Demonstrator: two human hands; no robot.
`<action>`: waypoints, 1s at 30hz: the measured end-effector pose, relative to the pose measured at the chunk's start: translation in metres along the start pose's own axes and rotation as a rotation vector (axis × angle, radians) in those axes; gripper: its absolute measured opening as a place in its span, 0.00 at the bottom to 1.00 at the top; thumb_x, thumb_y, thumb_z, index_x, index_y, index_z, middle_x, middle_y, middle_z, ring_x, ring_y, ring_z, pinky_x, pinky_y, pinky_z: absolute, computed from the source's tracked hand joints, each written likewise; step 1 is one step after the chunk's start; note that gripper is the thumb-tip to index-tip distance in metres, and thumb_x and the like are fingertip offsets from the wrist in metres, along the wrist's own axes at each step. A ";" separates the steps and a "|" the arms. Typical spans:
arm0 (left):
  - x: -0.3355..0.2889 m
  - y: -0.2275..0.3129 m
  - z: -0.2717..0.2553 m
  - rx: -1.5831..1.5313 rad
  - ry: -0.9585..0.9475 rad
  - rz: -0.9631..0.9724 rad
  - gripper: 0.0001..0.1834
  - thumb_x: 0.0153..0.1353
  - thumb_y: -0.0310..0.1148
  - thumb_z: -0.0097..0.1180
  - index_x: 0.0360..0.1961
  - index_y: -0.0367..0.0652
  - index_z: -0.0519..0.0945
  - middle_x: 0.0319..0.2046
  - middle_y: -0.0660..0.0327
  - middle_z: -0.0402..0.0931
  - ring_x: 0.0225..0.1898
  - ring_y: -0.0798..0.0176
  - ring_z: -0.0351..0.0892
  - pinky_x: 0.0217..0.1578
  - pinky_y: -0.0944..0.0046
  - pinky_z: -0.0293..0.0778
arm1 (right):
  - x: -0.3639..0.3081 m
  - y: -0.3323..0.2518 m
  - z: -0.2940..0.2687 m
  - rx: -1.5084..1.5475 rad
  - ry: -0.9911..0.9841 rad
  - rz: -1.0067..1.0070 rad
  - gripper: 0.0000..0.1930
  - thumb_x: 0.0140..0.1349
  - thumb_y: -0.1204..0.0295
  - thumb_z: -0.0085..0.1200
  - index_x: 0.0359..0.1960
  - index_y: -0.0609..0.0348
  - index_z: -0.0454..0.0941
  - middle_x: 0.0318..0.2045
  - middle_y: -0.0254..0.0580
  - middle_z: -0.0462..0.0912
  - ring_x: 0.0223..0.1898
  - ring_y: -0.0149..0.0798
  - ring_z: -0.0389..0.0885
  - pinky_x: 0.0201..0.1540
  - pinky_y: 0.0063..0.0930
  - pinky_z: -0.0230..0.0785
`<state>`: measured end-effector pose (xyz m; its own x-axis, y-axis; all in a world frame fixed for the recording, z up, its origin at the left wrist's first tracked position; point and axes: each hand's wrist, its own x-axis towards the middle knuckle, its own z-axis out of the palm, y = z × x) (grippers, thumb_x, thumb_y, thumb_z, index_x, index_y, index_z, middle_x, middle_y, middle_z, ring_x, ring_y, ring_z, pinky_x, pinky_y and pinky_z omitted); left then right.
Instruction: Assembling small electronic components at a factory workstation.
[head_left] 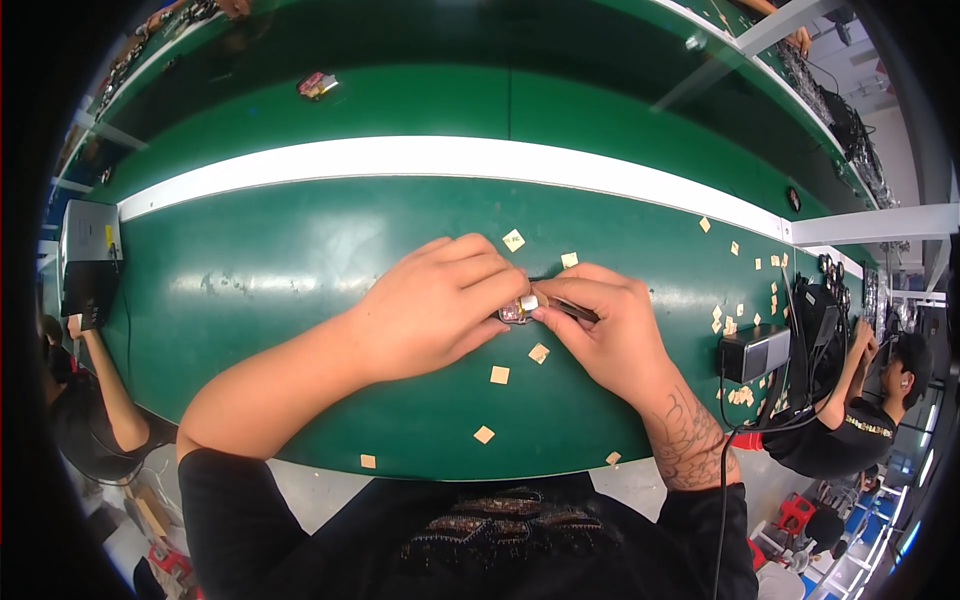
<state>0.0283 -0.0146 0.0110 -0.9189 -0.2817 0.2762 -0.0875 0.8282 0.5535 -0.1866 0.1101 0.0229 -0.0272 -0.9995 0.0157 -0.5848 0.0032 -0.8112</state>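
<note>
Over the middle of the green bench, both hands meet at a small electronic part point(514, 311) with a shiny, pinkish face and a silvery-white patch. My left hand point(435, 300) is closed on its left side, the fingers bent over it and hiding much of it. A dark slim tool point(574, 310), perhaps tweezers, lies in the pinch of my right hand point(612, 325). The right fingertips touch the part's right edge. Small tan squares lie close by, one point(538, 352) just below the hands and another point(569, 260) above them.
More tan squares point(740, 397) are scattered to the right, around a black-and-grey box point(755, 353) with cables. A white rail point(440, 157) crosses behind the hands; beyond it lies a small reddish packet point(317, 86). Another device point(92, 250) stands far left. Co-workers sit on both sides.
</note>
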 end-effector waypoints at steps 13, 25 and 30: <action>0.001 0.006 0.000 -0.027 0.020 -0.033 0.23 0.53 0.26 0.75 0.50 0.42 0.81 0.47 0.57 0.84 0.49 0.48 0.84 0.50 0.51 0.81 | 0.003 -0.007 0.009 -0.160 0.073 -0.009 0.06 0.64 0.77 0.66 0.42 0.60 0.87 0.33 0.43 0.86 0.31 0.48 0.87 0.37 0.39 0.80; 0.007 0.018 0.001 -0.490 0.007 -0.390 0.19 0.67 0.23 0.67 0.58 0.39 0.79 0.42 0.57 0.87 0.33 0.68 0.83 0.31 0.67 0.74 | -0.004 0.000 0.009 0.491 0.053 0.091 0.09 0.68 0.84 0.64 0.48 0.71 0.84 0.36 0.35 0.84 0.36 0.20 0.77 0.36 0.19 0.69; 0.019 0.017 0.000 -0.593 0.006 -0.422 0.08 0.71 0.20 0.62 0.48 0.37 0.76 0.38 0.62 0.86 0.36 0.77 0.82 0.32 0.72 0.74 | -0.001 0.000 0.004 0.402 0.120 0.037 0.12 0.69 0.83 0.63 0.53 0.69 0.82 0.40 0.39 0.85 0.37 0.24 0.79 0.36 0.22 0.71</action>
<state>0.0097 -0.0057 0.0259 -0.8508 -0.5230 -0.0512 -0.2090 0.2473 0.9461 -0.1828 0.1110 0.0204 -0.1500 -0.9882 0.0312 -0.2191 0.0024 -0.9757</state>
